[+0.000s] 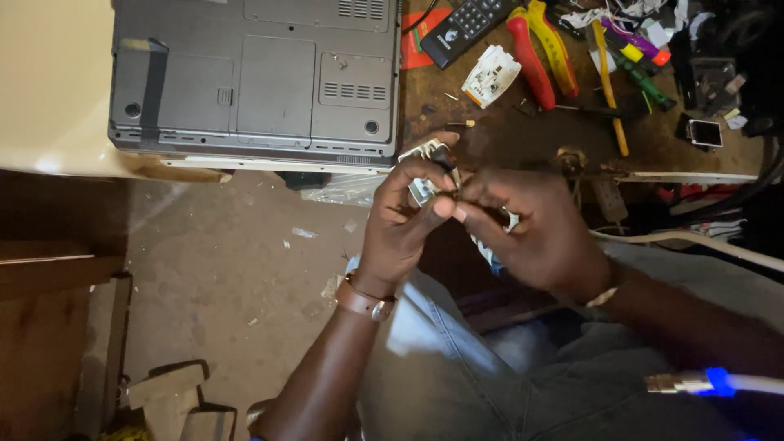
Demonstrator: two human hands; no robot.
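Observation:
My left hand (pixel 402 220) grips a small white plastic electrical part (pixel 419 189) held up in front of the bench edge. My right hand (pixel 531 229) pinches a small dark piece (pixel 445 157) with thin wires at the top of that part; what exactly it is stays unclear. The fingertips of both hands meet over the part and hide most of it. A brown strap (pixel 365 300) circles my left wrist. Both hands hover above my lap in grey jeans (pixel 457 359).
A grey laptop (pixel 253 73) lies upside down on the bench to the left. A black remote (pixel 469 24), red and yellow pliers (pixel 539 53), a white plug part (pixel 491 75) and screwdrivers (pixel 608 73) clutter the brown bench. A white cable (pixel 694 241) runs at right.

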